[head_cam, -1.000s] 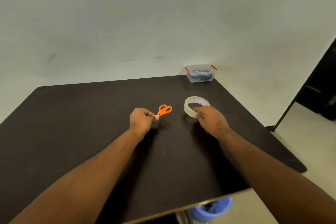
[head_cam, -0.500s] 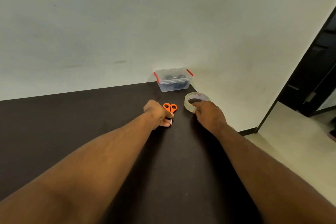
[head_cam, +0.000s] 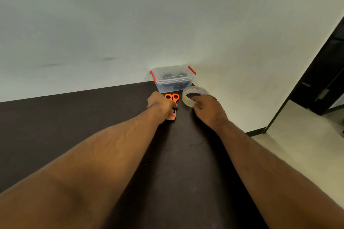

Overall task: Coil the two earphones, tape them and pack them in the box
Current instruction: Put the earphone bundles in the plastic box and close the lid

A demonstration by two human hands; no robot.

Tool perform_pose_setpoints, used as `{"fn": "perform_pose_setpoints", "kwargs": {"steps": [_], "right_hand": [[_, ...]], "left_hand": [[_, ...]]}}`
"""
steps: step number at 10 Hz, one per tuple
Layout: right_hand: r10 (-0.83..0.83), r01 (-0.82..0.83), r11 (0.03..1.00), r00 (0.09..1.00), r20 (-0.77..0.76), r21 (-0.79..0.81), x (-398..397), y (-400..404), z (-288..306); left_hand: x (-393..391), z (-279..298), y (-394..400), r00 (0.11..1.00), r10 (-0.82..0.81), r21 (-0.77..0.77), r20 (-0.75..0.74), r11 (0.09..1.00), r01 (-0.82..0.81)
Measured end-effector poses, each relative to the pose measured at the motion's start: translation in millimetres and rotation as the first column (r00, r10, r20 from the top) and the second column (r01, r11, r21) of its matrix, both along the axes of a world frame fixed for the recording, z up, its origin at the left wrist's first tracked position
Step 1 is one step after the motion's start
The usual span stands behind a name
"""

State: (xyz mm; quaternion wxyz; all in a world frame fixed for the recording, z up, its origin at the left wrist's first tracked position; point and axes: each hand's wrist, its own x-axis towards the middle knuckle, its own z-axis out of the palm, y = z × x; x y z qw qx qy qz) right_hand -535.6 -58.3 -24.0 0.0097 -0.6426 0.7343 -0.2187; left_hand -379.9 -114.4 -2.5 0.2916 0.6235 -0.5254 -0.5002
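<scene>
Both arms reach far out across the dark table [head_cam: 78,135] toward its far right corner, where the things are gathered by the white wall [head_cam: 130,24]. The left hand [head_cam: 162,105] lies on the tabletop with its fingers curled round the blade end of a small pair of scissors [head_cam: 172,98] — the two orange handle loops stick out beyond the knuckles, pointing toward the box, and a bit of metal blade shows between thumb and fingers. The right hand [head_cam: 208,108] sits just beside it on the roll of clear tape [head_cam: 195,95], which lies flat on the table; the fingers are bent over the near rim, with one fingertip reaching into the hole and the thumb against the outer side, so the hand grips the roll. Red lettering shows on the inner core of the roll. Right behind the scissors and the tape stands the clear plastic box [head_cam: 173,78] with red side clips, its lid on, pushed up to the wall at the table's back edge. Dark coiled shapes show through its walls — the earphones [head_cam: 175,80] lie inside, though how they are wound or taped cannot be made out. To the right, pale floor [head_cam: 297,145] and a dark door frame [head_cam: 320,72]
</scene>
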Motion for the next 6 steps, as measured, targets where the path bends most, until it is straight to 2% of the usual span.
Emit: {"fn": "perform_pose_setpoints", "kwargs": {"steps": [3,4,5,6], "right_hand": [[0.105,-0.105,0.994,0.993,-0.044,0.003,3,4,-1],[0.096,-0.108,0.992,0.982,-0.164,-0.065,6,8,0],[0.03,-0.068,0.983,0.976,-0.217,-0.169,8,21,-3],[-0.01,-0.052,0.965,0.972,-0.233,-0.257,26,37,-2]], "left_hand": [[-4,2,2,0.999,-0.008,0.038,0.05,0.999,0.006],[0,10,11,1.0,0.01,0.022,0.004,1.0,-0.01],[13,15,21,0.999,0.011,0.004,-0.032,1.0,-0.011],[45,22,38,0.999,0.03,-0.053,0.031,0.998,-0.028]]}}
